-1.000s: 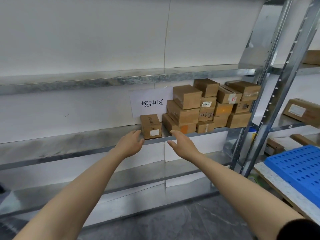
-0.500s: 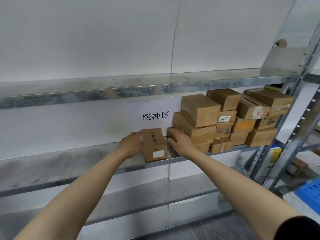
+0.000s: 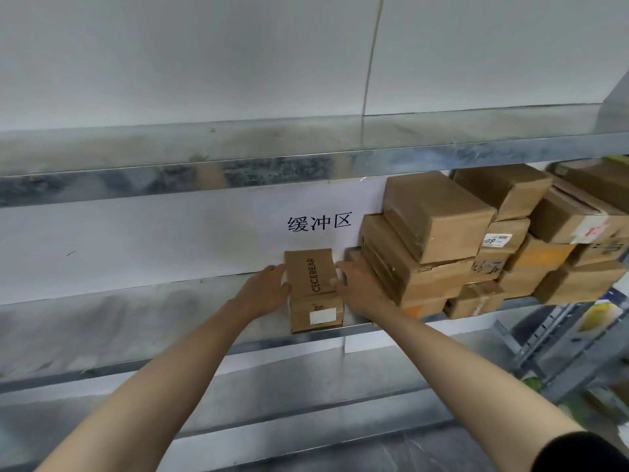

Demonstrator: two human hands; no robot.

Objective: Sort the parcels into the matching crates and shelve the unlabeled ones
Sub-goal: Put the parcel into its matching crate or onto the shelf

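Between the two hands stands a small brown cardboard parcel printed CECEBEAR (image 3: 315,291), upright on the grey metal shelf (image 3: 136,321), its front face close to the shelf's front edge. The left hand (image 3: 263,287) grips the parcel's left side, fingers laid along it and the thumb hooked over the top front edge. The right hand (image 3: 360,289) does the same on the right side, thumb on the corner and fingers reaching back along the side. Both hands are closed on it, squeezing it between them; neither holds anything else.

Just right of the right hand, nearly touching its back, sits a stack of brown cardboard boxes (image 3: 435,216), several layers high and a bit untidy, some with small stickers. Above the hands a white paper sign with three black Chinese characters (image 3: 316,216) is stuck to the wall behind. Higher up runs another metal shelf (image 3: 238,144). Left of the left hand the shelf is bare metal.

From where I stand, this looks like the shelving part of the job: the white patch on the parcel's front seems blank, so it counts as unlabeled, and it already rests on the shelf beside the others. I would say it only needs nudging into line and letting go. No crates show from here, so I cannot tell how much sorting is left.
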